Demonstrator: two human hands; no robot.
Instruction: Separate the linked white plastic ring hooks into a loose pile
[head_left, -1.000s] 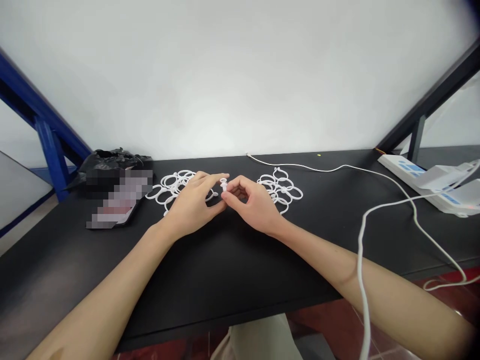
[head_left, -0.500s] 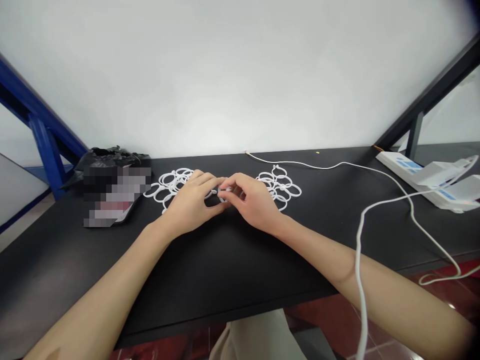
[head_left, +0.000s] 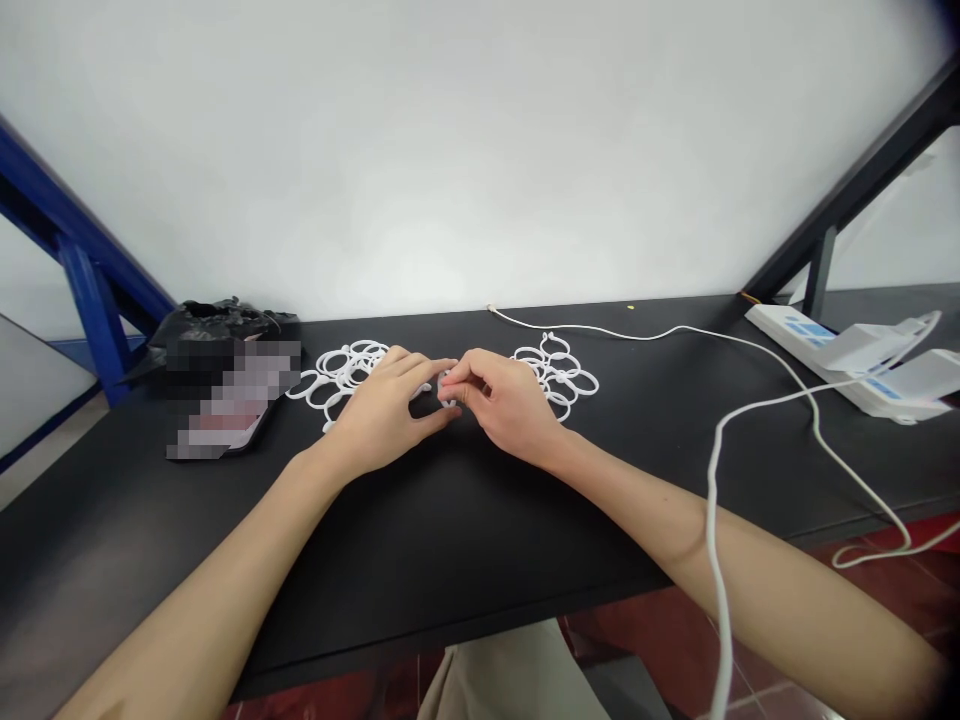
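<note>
Two loose clusters of white rings lie on the black table (head_left: 450, 560): the left cluster of rings (head_left: 330, 375) reaches under my left hand, and the right cluster of rings (head_left: 574, 372) sits just behind my right hand. Between my hands is a small white ring (head_left: 448, 400), mostly covered by fingers. My right hand (head_left: 510, 400) pinches it between thumb and fingertips. My left hand (head_left: 390, 405) curves around its left side, thumb and fingers apart; whether its fingertips touch the ring is hard to see.
On the left lie a black plastic bag (head_left: 217, 320) and a phone-like flat object (head_left: 240, 400), blurred out. A white cable (head_left: 716, 500) crosses above my right forearm. At the right stands a white device (head_left: 847, 365) with blue labels. A pale wall (head_left: 480, 150) rises behind.
My left fingers and thumb have spread slightly away from the small ring. My right fingertips have closed in a tighter pinch on it. The view has shifted slightly.
</note>
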